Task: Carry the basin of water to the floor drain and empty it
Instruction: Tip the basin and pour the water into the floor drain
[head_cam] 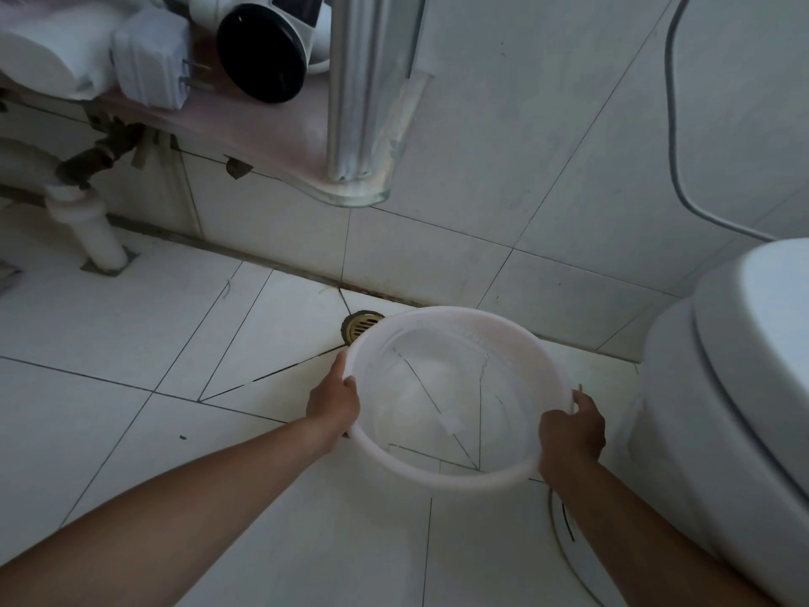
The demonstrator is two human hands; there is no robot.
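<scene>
1. A home bathroom: white toilet point(740, 387) at the right edge of the frame.
2. Brass floor drain point(360, 326) set in pale tiles, centre (grout darkened along the wall).
3. Glass shelf point(280, 138) upper left, white waste pipe point(94, 225) below.

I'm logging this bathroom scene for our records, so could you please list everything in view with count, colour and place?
basin: one, translucent white, held above the floor, far rim over the drain
floor drain: one, brass, by the wall, partly hidden by the basin
toilet: one, white, right edge
shelf: one, pinkish glass, upper left
power adapter: one, white, on the shelf
hair dryer: one, white and black, on the shelf
drain pipe: one, white, left
cable: one, grey, on the wall, upper right
left hand: gripping the basin's left rim
right hand: gripping the right rim
</scene>
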